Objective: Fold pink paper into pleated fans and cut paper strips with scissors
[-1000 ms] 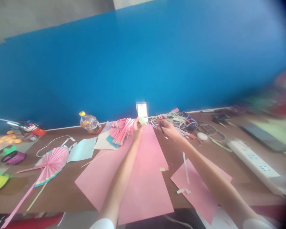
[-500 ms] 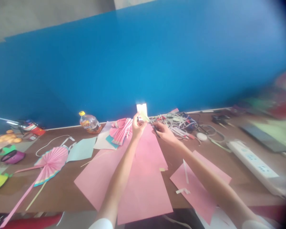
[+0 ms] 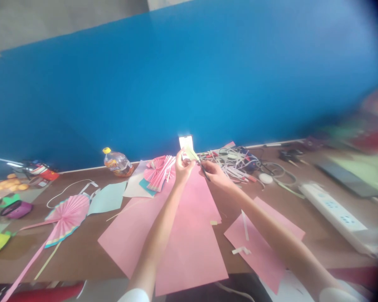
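My left hand (image 3: 184, 167) pinches a small pale yellow-green piece of paper (image 3: 192, 154) above the pink sheets. From the right, my right hand (image 3: 216, 174) is closed on dark-handled scissors (image 3: 205, 173), their tips at the paper's right edge. Whether the blades are cutting is too small to tell. Behind my left hand a lit phone (image 3: 186, 142) leans upright against the wall. Large pink paper sheets (image 3: 189, 256) lie under my forearms, overlapping one another. Just left of my hands rests a folded pink paper fan (image 3: 159, 172).
An opened pink fan (image 3: 67, 214) lies at left near a light blue sheet (image 3: 107, 198). A yellow-capped bottle (image 3: 117, 163) stands at the back. Tangled paper strips (image 3: 234, 163) fill the area right of my hands. A white power strip (image 3: 334, 216) sits far right.
The scissors have tilted slightly in my right hand, and the paper piece has shifted a little. Both hands keep nearly the same place; the whole view has moved slightly.
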A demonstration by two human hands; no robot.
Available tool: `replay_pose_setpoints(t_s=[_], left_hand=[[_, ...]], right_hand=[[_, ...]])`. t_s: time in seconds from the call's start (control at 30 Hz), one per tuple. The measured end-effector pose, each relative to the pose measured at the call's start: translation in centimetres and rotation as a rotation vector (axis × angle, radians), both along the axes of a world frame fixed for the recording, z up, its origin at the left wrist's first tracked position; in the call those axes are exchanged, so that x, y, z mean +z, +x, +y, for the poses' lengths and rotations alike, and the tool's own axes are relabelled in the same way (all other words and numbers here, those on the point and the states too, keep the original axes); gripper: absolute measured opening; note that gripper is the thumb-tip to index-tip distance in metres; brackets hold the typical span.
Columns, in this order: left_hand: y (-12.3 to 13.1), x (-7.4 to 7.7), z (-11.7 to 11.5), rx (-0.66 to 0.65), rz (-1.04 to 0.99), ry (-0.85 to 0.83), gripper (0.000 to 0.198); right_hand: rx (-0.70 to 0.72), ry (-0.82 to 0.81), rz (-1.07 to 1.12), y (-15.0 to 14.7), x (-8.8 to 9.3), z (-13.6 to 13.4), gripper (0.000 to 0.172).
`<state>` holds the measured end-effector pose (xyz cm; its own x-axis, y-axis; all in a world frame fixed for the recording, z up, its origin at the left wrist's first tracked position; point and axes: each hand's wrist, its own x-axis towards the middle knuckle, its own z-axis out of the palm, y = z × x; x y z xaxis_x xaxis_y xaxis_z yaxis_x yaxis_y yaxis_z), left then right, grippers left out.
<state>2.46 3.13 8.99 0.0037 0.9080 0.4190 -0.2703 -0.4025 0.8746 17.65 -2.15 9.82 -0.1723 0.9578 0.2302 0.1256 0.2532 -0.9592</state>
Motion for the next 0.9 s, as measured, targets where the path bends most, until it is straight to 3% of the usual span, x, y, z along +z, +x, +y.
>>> replay_pose_setpoints(t_s=[0.9], left_hand=[[-0.27,-0.29,0.1,0.008,0.003,-0.014,0.073]], right_hand=[[-0.064,-0.106,0.071,-0.46,0.62,-0.67,0.051]])
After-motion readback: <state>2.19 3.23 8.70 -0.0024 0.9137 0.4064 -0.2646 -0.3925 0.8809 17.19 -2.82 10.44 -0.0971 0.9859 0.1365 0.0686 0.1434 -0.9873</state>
